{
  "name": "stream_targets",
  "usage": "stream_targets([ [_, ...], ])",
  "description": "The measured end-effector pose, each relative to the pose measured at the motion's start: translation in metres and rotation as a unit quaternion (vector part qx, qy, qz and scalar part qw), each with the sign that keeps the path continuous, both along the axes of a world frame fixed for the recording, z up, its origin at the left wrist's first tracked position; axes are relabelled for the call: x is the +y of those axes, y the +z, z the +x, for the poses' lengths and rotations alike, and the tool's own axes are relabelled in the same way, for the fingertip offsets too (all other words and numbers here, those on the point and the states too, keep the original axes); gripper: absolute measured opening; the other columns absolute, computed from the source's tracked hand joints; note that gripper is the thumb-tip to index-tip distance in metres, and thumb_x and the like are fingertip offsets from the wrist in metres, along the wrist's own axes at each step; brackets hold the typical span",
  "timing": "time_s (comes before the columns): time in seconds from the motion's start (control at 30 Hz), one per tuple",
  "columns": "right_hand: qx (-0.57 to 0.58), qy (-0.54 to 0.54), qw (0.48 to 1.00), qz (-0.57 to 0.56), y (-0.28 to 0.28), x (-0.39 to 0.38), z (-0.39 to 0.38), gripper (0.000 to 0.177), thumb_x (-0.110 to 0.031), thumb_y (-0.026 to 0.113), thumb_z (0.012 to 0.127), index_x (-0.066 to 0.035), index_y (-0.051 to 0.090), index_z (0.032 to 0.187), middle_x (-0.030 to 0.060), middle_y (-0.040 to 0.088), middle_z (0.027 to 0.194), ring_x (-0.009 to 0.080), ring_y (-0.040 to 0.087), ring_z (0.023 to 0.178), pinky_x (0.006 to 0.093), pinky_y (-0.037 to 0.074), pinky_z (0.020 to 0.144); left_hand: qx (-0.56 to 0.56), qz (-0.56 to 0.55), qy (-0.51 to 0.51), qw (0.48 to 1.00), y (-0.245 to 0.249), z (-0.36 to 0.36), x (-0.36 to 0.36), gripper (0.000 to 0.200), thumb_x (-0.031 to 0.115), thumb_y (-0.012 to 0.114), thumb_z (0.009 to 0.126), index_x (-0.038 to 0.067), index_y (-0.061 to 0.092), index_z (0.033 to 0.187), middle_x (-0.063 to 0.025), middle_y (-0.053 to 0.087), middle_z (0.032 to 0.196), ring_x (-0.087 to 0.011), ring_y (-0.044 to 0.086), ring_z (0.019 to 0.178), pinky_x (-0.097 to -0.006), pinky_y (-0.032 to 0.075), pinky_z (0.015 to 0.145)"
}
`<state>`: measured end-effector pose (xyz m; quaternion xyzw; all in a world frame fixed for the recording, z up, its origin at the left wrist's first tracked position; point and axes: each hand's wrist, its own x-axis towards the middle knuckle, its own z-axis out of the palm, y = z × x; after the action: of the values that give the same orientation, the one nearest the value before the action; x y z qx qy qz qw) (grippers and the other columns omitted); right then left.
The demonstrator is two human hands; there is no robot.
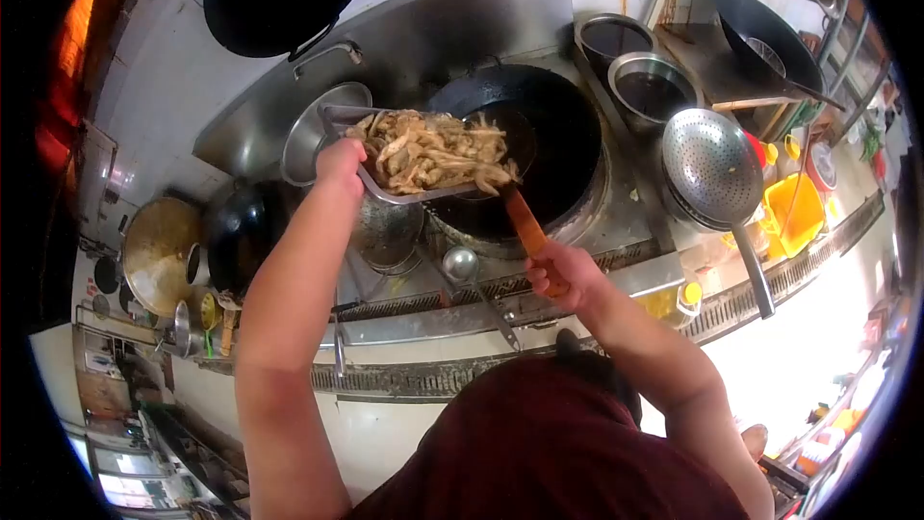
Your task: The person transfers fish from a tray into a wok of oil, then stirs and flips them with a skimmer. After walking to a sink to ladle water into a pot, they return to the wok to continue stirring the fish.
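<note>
My left hand (341,162) grips the left end of a rectangular metal tray (409,198). Heaped in it are long, knobbly tan pieces of food (433,149) that look like chicken feet. The tray overlaps the left part of a large black wok (568,149) on the stove. My right hand (565,277) is closed round the wooden handle (525,220) of a utensil pointing up into the wok. The head of that utensil is mostly hidden by the tray, and I cannot tell its kind.
Left of the wok stands a metal bowl (306,144); a ladle (461,266) lies in front. On the right are a perforated strainer (712,166) and two pots of dark liquid, the nearer pot (656,91) by the wok. A yellow basket (795,214) and oil bottle (689,294) stand farther right.
</note>
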<state>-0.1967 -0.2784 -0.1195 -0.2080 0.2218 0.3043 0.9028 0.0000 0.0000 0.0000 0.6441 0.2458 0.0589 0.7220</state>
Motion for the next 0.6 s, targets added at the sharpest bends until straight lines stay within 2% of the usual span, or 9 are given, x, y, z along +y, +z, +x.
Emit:
stream_targets([
  [0.07, 0.009, -0.018, 1.0, -0.021, 0.006, 0.004, 0.001, 0.016, -0.006, 0.043, 0.079, -0.004, 0.039, 0.094, 0.0092, 0.05, 0.072, 0.0122, 0.043, 0.052, 0.0218, 0.036, 0.042, 0.019, -0.013, 0.029, 0.999, 0.017, -0.01, -0.011, 0.016, -0.007, 0.049, 0.057, -0.003, 0.052, 0.071, -0.0113, 0.049, 0.078, -0.0255, 0.048, 0.072, -0.0369, 0.042, 0.059],
  [0.1, 0.0, -0.017, 0.996, -0.085, 0.007, -0.034, 0.004, 0.016, -0.006, 0.043, 0.079, -0.004, 0.039, 0.094, 0.0092, 0.05, 0.072, 0.0122, 0.043, 0.052, 0.0218, 0.036, 0.042, 0.013, -0.077, 0.029, 0.997, -0.017, -0.007, -0.03, 0.016, -0.007, 0.049, 0.057, -0.003, 0.052, 0.071, -0.0113, 0.049, 0.078, -0.0255, 0.048, 0.072, -0.0369, 0.042, 0.059],
  [0.17, 0.024, -0.015, 0.998, -0.052, 0.004, -0.013, -0.005, 0.013, -0.006, 0.043, 0.079, -0.002, 0.039, 0.092, 0.0094, 0.049, 0.072, 0.0123, 0.043, 0.052, 0.0218, 0.036, 0.042, 0.027, -0.036, 0.005, 0.999, -0.019, -0.007, -0.002, 0.015, -0.008, 0.049, 0.056, -0.003, 0.051, 0.071, -0.0117, 0.049, 0.078, -0.0254, 0.049, 0.073, -0.0356, 0.041, 0.059],
  [0.3, -0.001, -0.001, 0.999, -0.041, 0.002, -0.006, 0.003, 0.013, -0.006, 0.044, 0.08, -0.002, 0.039, 0.091, 0.0095, 0.05, 0.072, 0.012, 0.044, 0.052, 0.0217, 0.036, 0.042, 0.008, -0.05, 0.003, 0.999, -0.015, -0.002, 0.008, 0.014, -0.008, 0.05, 0.056, -0.003, 0.051, 0.07, -0.0125, 0.049, 0.08, -0.0256, 0.049, 0.075, -0.0347, 0.041, 0.06],
  [0.47, 0.031, -0.003, 0.999, 0.029, 0.002, 0.009, 0.001, 0.015, -0.003, 0.043, 0.079, -0.003, 0.035, 0.092, 0.0078, 0.046, 0.069, 0.0112, 0.042, 0.05, 0.0214, 0.036, 0.04, 0.012, -0.012, 0.02, 1.0, -0.011, -0.007, 0.023, 0.011, -0.008, 0.05, 0.057, -0.004, 0.05, 0.068, -0.0128, 0.05, 0.08, -0.0255, 0.049, 0.075, -0.0343, 0.041, 0.06],
  [0.6, -0.007, -0.014, 1.0, -0.001, 0.006, 0.013, -0.003, 0.015, -0.002, 0.043, 0.079, -0.002, 0.034, 0.091, 0.0082, 0.046, 0.069, 0.0114, 0.042, 0.05, 0.0216, 0.037, 0.04, 0.018, -0.018, 0.011, 1.0, -0.012, -0.013, 0.034, 0.012, -0.008, 0.05, 0.058, -0.005, 0.05, 0.069, -0.0129, 0.05, 0.08, -0.0256, 0.049, 0.074, -0.034, 0.042, 0.061],
])
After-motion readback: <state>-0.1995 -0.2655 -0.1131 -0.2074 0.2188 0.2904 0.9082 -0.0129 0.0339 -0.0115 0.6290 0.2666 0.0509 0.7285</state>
